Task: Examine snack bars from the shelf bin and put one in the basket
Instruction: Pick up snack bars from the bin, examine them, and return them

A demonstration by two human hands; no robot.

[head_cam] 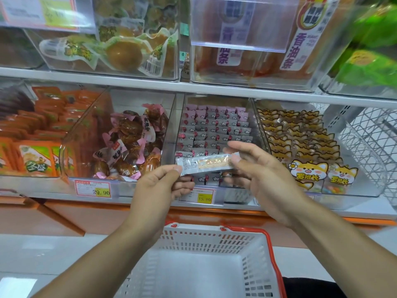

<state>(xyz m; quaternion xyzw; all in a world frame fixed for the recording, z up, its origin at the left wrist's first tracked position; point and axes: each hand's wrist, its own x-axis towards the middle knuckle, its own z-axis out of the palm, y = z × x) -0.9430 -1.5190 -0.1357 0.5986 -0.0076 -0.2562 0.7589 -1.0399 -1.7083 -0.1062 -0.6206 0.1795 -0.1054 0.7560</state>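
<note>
The left hand (160, 186) pinches one end of a snack bar (207, 164) and the right hand (255, 168) pinches the other end, at 3 o'clock from it. The bar is up in the air, flat, in front of the shelf bin (214, 134). So the looking part is going on. The basket (214, 239) waits at 6 o'clock, with no bar in it yet.

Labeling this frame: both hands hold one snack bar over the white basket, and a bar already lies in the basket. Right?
Wrong on one count: the head view shows no bar in the basket; the part in view is bare. The rest stands: the left hand and right hand hold one snack bar by its ends, above the basket.
</note>
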